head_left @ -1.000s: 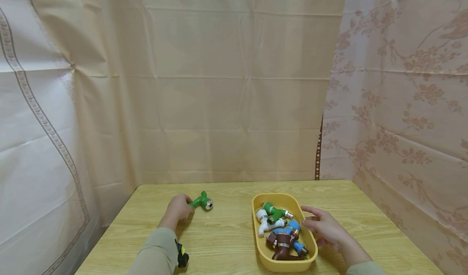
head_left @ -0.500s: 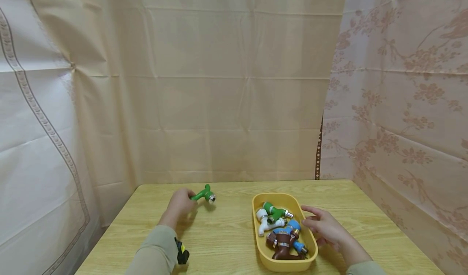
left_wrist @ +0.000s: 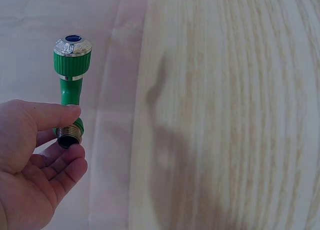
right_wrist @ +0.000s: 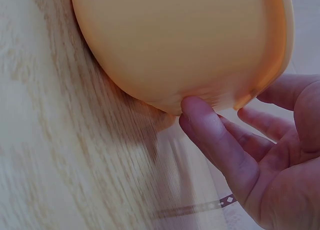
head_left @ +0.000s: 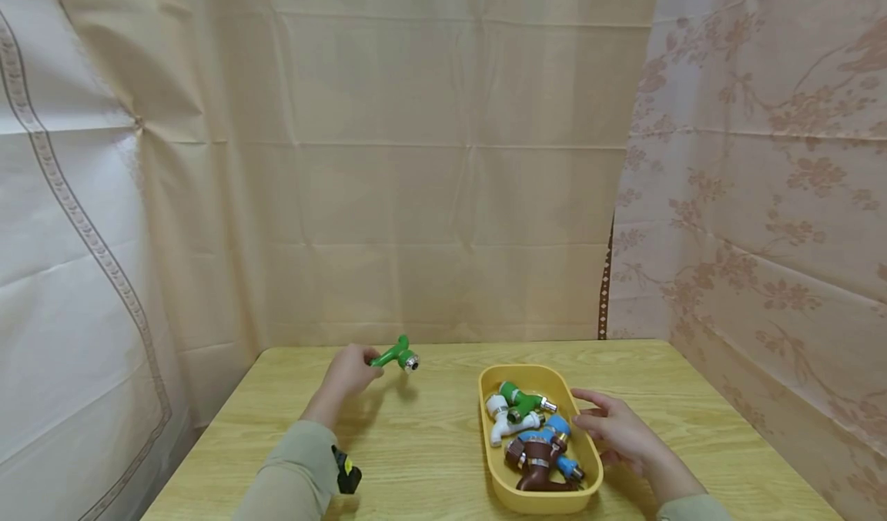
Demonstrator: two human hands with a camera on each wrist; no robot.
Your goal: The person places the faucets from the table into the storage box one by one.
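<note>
Thumb and fingers of my left hand (head_left: 352, 369) pinch a green tap (head_left: 396, 355) near its threaded inlet end, with its shadow on the table below. The left wrist view shows the ribbed green knob with a silver cap on the tap (left_wrist: 72, 64). My right hand (head_left: 620, 435) is at the right side of a yellow tub (head_left: 547, 503), fingers extended. In the right wrist view, a fingertip touches the outer wall of the tub (right_wrist: 185, 44). Inside the tub lie a green tap (head_left: 524, 404), a white tap (head_left: 509, 426), a brown tap (head_left: 537, 459) and blue taps (head_left: 554, 426), partly overlapping.
The tub stands on a wood-grain table (head_left: 416, 444), right of its middle. A beige curtain (head_left: 443, 159) hangs behind the table's back edge, and a flowered cloth (head_left: 776, 221) hangs on the right. A small black device (head_left: 348, 472) is strapped at the left cuff.
My left hand has raised the green tap off the table and carried it slightly back and to the right. The right hand and tub have stayed in place.
</note>
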